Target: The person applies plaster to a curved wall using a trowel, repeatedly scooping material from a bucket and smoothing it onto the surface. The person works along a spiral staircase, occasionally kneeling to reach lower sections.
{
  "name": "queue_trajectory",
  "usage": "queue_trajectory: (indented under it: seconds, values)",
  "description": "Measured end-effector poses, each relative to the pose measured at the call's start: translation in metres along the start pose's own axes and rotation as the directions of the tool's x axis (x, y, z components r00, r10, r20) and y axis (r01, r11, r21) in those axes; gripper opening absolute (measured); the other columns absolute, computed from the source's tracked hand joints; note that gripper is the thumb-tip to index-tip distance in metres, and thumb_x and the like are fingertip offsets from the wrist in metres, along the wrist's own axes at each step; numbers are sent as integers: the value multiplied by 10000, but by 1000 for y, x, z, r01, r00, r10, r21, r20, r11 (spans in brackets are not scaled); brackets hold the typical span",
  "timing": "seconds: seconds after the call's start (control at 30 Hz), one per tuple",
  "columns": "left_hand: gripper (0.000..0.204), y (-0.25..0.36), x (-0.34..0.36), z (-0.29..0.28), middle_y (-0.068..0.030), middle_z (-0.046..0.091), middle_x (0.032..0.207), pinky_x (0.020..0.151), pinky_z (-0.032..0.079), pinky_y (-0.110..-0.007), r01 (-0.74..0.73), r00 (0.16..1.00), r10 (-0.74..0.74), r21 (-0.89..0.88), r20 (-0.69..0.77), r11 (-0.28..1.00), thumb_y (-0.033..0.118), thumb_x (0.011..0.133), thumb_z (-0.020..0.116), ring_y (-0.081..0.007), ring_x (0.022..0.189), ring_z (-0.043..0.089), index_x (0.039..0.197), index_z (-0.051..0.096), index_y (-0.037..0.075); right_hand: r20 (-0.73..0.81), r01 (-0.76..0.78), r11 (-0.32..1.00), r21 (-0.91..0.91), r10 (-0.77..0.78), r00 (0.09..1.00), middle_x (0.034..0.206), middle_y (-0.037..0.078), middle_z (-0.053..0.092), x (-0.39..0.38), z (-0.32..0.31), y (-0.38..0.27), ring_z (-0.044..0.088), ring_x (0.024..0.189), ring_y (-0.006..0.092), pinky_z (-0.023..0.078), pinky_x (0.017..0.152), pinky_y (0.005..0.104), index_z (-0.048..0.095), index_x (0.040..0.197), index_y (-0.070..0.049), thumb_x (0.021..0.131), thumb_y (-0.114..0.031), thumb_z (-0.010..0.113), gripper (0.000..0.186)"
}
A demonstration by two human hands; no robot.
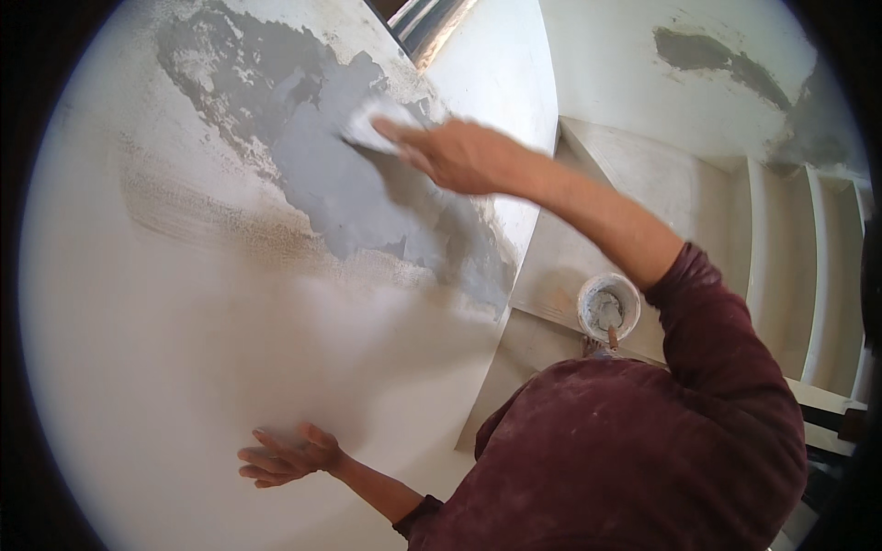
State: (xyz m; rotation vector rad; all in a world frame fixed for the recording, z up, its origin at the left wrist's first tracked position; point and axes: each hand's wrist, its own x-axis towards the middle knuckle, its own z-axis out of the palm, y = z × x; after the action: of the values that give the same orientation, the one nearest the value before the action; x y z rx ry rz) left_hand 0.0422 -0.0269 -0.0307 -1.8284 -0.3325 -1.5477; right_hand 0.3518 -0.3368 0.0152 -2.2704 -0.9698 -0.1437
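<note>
My right hand (459,158) reaches up to the wall (138,358), its fingers closed on a flat putty scraper (375,127). Motion blurs the scraper, whose light face and dark edge lie against a large grey patch of filler (331,188). Part of the tool is covered by my fingers. Lower down, my left hand (289,456) is open with its fingers spread, holding nothing. It is at the plain pale part of the wall; whether the palm touches it I cannot tell.
A white bucket (584,317) of grey-white paste stands on a step below my right arm, a brown-handled tool (613,338) at its rim. Pale stairs (781,266) rise along the right. The far wall has a grey patch (694,50). A framed opening (427,32) is at the top.
</note>
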Motion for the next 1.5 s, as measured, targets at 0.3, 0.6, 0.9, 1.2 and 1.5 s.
queue_trajectory:
  seconds: [0.3,0.6,0.9,1.2,1.5]
  values:
    - [636,-3,-5,6,-134,336,1522,1178,52,-444,-10,999,10,4,34,1000,584,964,321,-292,1455,200,1341,550,127,44,-109,993,54,107,993,883,229,672,-27,22,53,671,795,370,522,858,479,327,1477,-308,1016,-472,302,490]
    - [653,-7,-7,-2,-114,338,1525,1176,34,-436,-1,1000,2,-37,24,999,592,975,287,-267,1454,202,1354,539,124,-97,-25,999,37,29,995,617,172,596,7,-3,19,613,551,263,547,723,425,342,1476,-278,1018,-451,348,490]
    - [616,-7,-7,0,-144,326,1523,1173,52,-469,-15,996,10,65,87,998,545,980,330,-311,1456,185,1371,506,103,301,-141,946,293,48,952,795,237,620,-79,104,38,612,737,381,478,809,470,314,1491,-202,1023,-389,344,505]
    - [571,-5,-9,-2,-126,370,1504,1177,58,-460,40,996,-38,-23,78,999,520,973,357,-305,1444,225,1325,564,122,-534,119,993,21,-90,841,774,180,608,56,16,-25,605,713,368,475,662,461,278,1498,-184,1008,-347,408,533]
    - [545,-5,-3,-7,-117,420,1474,1174,74,-467,70,996,-67,-58,55,996,510,965,380,-314,1432,256,1301,590,135,-37,-5,1000,5,5,999,896,238,668,-16,-1,-11,655,774,391,521,847,459,250,1510,-227,1021,-376,370,526]
